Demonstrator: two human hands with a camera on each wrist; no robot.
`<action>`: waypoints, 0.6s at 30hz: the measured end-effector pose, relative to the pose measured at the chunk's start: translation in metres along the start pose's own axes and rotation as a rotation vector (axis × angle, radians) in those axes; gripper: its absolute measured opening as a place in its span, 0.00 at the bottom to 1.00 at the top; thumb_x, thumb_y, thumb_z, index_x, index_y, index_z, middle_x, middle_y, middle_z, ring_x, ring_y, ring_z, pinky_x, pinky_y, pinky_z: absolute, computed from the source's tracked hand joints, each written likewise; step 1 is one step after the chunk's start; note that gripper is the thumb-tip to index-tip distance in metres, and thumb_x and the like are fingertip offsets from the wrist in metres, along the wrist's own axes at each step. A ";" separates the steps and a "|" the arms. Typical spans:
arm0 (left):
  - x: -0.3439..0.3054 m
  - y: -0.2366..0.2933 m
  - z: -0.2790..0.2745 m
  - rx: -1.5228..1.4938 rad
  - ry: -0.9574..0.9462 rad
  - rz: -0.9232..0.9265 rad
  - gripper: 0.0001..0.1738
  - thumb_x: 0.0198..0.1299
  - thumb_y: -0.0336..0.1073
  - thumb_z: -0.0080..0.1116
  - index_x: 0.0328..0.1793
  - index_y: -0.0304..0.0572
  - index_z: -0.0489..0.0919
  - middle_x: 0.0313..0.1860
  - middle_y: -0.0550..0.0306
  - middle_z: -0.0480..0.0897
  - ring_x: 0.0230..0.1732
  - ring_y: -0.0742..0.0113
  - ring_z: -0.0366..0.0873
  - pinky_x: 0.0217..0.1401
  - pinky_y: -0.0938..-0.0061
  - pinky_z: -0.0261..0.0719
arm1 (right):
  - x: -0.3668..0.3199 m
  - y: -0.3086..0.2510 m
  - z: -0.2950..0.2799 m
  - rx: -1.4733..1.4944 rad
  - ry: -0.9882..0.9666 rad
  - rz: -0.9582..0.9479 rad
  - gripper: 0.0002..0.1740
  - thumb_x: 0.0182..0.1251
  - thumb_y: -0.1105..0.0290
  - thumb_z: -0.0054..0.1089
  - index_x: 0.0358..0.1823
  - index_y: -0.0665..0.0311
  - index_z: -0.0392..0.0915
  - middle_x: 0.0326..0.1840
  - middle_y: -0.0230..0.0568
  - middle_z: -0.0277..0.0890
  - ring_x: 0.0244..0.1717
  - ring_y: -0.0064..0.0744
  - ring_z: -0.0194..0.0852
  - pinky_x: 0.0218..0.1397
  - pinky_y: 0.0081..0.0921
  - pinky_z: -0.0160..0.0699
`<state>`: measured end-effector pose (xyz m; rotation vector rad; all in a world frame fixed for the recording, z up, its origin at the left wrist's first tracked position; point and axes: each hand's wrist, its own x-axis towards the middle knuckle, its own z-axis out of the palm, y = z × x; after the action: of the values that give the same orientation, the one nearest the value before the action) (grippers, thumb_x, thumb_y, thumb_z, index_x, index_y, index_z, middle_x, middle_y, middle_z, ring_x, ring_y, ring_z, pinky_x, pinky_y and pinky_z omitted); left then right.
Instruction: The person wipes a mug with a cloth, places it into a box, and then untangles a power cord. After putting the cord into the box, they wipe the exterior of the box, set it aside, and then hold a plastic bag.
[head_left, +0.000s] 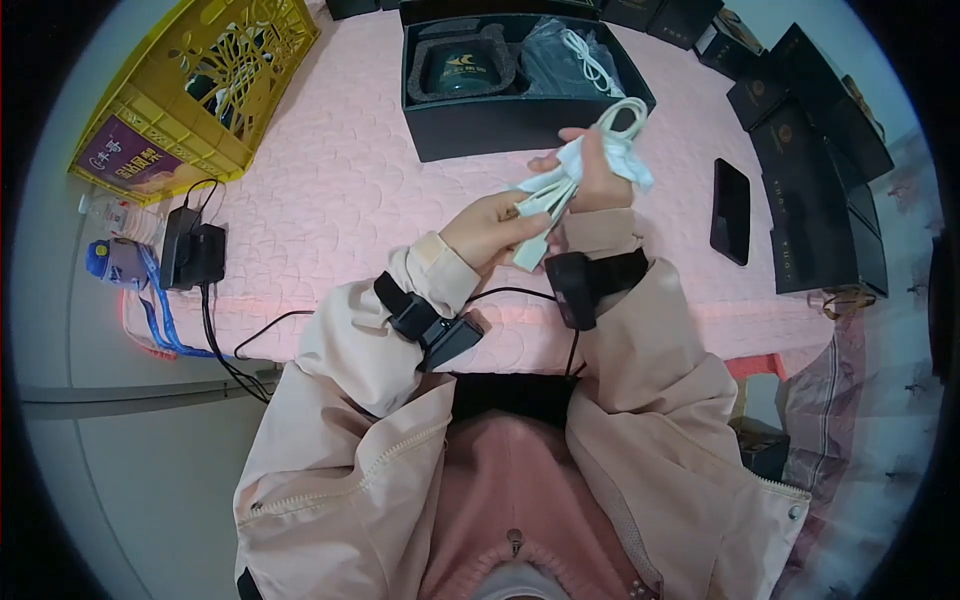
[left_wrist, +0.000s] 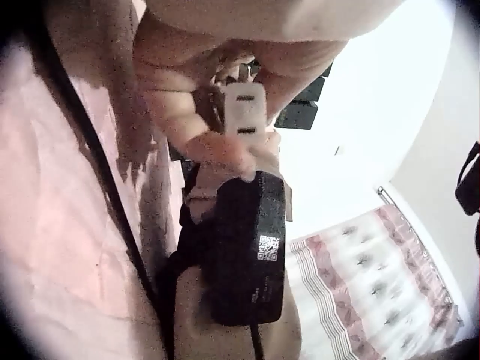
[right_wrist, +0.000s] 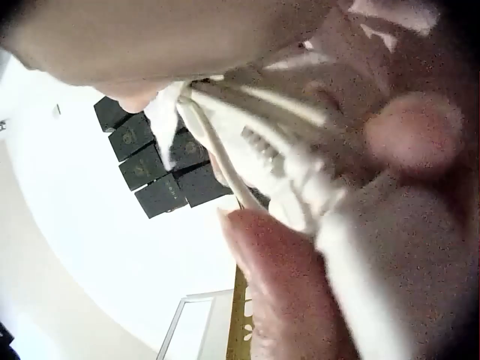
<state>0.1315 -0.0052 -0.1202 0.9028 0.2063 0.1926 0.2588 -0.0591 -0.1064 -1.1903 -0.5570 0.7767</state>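
A bundled white cable [head_left: 627, 112] is held up in front of the dark box, with its loop rising above the right hand. My right hand [head_left: 600, 178] grips the bundle together with a crumpled white wrapping [head_left: 630, 165]. Lower down, my left hand [head_left: 490, 230] pinches the cable strands near a white block [head_left: 530, 253] at their end. Two dark slots show on the face of that block [left_wrist: 246, 112] in the left wrist view. Close up in the right wrist view, the strands [right_wrist: 225, 150] run between the fingers; part of the bundle is hidden by the hands.
Behind the hands, an open black box [head_left: 500, 130] holds a dark cup in foam and another white cable [head_left: 590, 62]. A yellow crate [head_left: 240, 150], a bottle [head_left: 120, 262] and black adapters [head_left: 195, 250] stand left. A phone [head_left: 731, 212] and black boxes [head_left: 810, 200] are right.
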 end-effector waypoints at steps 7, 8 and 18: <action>0.005 0.005 -0.013 -0.115 -0.083 0.232 0.16 0.63 0.41 0.39 0.45 0.33 0.66 0.30 0.50 0.75 0.24 0.62 0.76 0.26 0.73 0.77 | 0.005 0.009 0.002 0.206 -0.372 -0.044 0.14 0.65 0.64 0.40 0.45 0.64 0.67 0.32 0.41 0.75 0.24 0.28 0.72 0.26 0.21 0.73; 0.004 0.007 -0.015 -0.134 -0.082 0.217 0.17 0.63 0.42 0.38 0.45 0.33 0.66 0.30 0.49 0.75 0.24 0.61 0.76 0.26 0.72 0.77 | 0.006 0.012 0.000 0.205 -0.377 -0.051 0.14 0.65 0.64 0.40 0.45 0.64 0.67 0.32 0.41 0.75 0.24 0.28 0.72 0.26 0.21 0.73; 0.003 0.008 -0.017 -0.185 0.014 0.061 0.21 0.63 0.48 0.38 0.44 0.34 0.68 0.24 0.50 0.75 0.20 0.62 0.75 0.22 0.73 0.75 | 0.010 0.000 -0.009 -0.234 -0.076 -0.164 0.12 0.63 0.66 0.44 0.39 0.65 0.71 0.31 0.38 0.74 0.29 0.29 0.73 0.30 0.23 0.73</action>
<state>0.1290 0.0130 -0.1244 0.7246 0.1711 0.2703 0.2716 -0.0568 -0.1094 -1.3143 -0.8156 0.6309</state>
